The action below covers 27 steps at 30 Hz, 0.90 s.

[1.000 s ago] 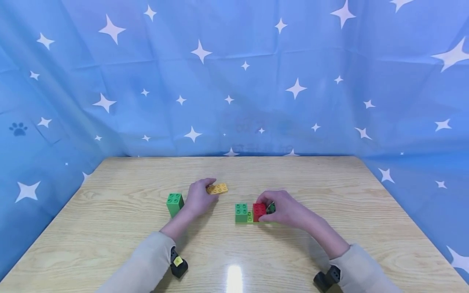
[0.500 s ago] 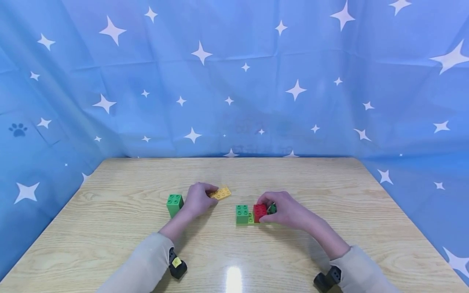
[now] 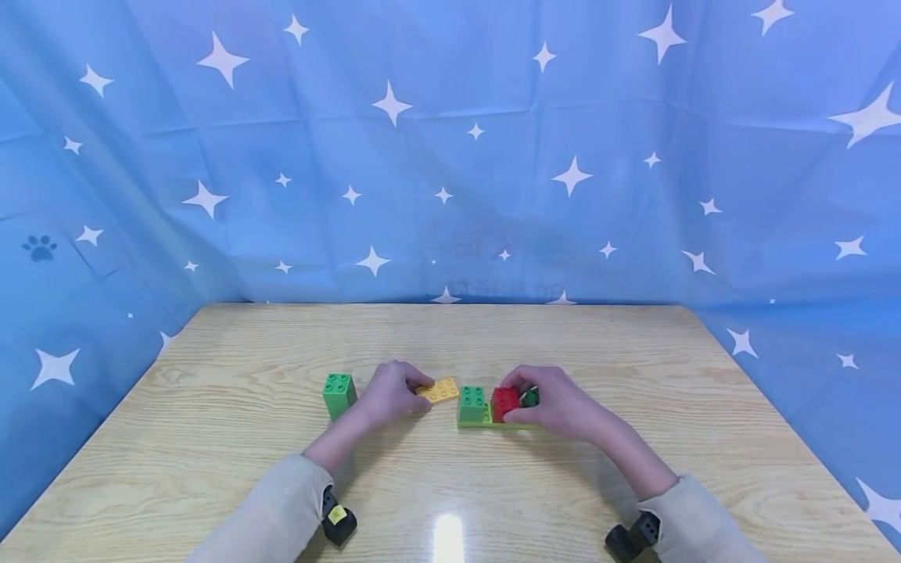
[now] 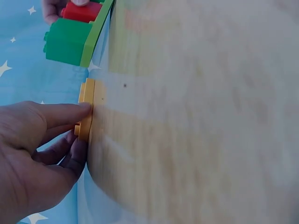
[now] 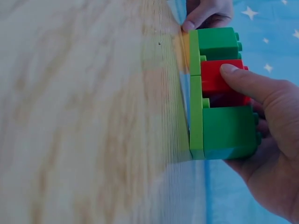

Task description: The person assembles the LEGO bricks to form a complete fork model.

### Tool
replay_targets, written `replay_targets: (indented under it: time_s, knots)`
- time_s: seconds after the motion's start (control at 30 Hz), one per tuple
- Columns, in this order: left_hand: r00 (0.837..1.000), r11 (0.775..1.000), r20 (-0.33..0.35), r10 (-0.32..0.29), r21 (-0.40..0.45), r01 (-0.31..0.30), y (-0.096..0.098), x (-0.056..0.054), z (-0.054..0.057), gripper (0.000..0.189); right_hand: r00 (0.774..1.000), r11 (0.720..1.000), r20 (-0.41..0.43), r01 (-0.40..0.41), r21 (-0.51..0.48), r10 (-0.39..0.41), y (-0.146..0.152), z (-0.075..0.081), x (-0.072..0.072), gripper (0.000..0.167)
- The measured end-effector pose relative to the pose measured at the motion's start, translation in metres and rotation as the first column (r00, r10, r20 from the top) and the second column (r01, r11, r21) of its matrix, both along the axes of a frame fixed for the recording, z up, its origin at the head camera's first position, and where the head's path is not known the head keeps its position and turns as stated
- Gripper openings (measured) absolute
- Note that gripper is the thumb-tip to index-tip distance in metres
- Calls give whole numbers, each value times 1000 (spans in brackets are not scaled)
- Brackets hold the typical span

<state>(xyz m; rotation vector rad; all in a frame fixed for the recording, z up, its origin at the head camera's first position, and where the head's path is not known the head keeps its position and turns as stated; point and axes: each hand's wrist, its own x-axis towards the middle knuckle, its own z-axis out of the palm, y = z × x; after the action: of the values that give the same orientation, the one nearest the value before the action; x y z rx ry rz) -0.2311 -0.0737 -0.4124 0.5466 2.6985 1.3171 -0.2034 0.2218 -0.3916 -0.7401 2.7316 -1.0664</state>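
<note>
A flat yellow toy brick [image 3: 440,391] is pinched between the thumb and fingers of my left hand [image 3: 394,389], its studs facing up. Just right of it is a row of blocks: a green block [image 3: 472,403], a red block [image 3: 504,403] and a second green block [image 5: 229,132] on light green flat bricks [image 5: 196,116]. My right hand [image 3: 556,400] grips the red block, its thumb on the near side, as the right wrist view shows. That hand partly hides the second green block in the head view. Small gaps separate the red block from both green ones.
A taller green block [image 3: 339,396] stands upright left of my left hand, near the forearm. All this is on a pale wooden table [image 3: 450,469], whose far edge meets a blue curtain [image 3: 450,156] with white stars.
My left hand has brought the flat yellow brick rightward and nearer to me, close to the block row. My right hand keeps its grip on the red block and has barely moved.
</note>
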Motion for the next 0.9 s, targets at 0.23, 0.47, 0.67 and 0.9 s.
replay_targets:
  time_s: [0.23,0.47,0.67,0.9]
  knots:
    - [998,998,-1,-59,18,59,1,3,0,32,998,999,-33,44,-30,-45,-4,2,0,34]
    - [994,994,-9,-109,7,109,5,6,-2,32,996,997,-61,56,-45,-59,-6,1,-2,34]
    - [991,991,-5,-133,26,133,10,9,-4,37,997,997,-58,51,-57,-54,-10,1,-4,35]
    - [993,992,34,-115,50,113,12,12,-2,56,998,997,-55,40,-62,-43,-16,2,-5,33]
